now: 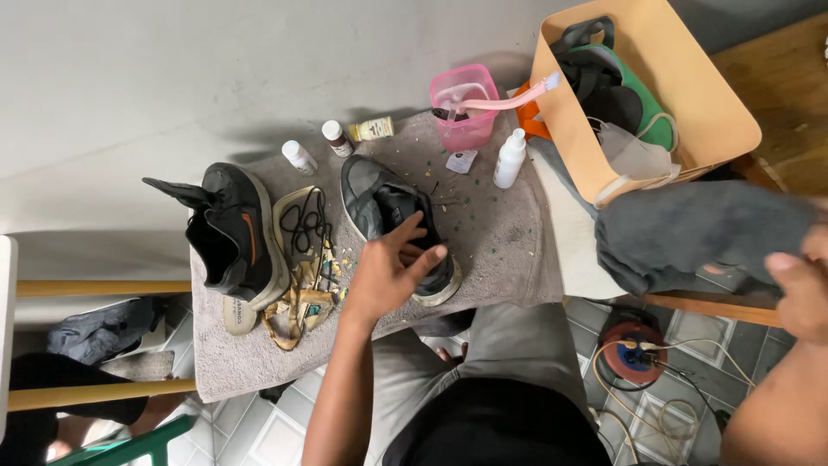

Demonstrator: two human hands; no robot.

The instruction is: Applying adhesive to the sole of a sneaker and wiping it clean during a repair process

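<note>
My left hand [390, 274] reaches into the opening of a dark grey shoe [379, 207] that lies on a grey towel [492, 233], fingers spread on its tongue and collar. My right hand [798, 289] is at the right edge, holding up a dark grey cloth [690, 233]. The second black shoe [233, 229] stands on its side to the left. Between the shoes lie a pale insole with black laces [306, 220] and a worn, crumbling insole [297, 311].
A pink cup [466, 108] with a pink toothbrush [513, 99], a white bottle [511, 157] and three small bottles [336, 138] stand at the towel's far edge. A tan bin [690, 95] of cloths sits at right. A red cable reel [634, 349] lies on the tiled floor.
</note>
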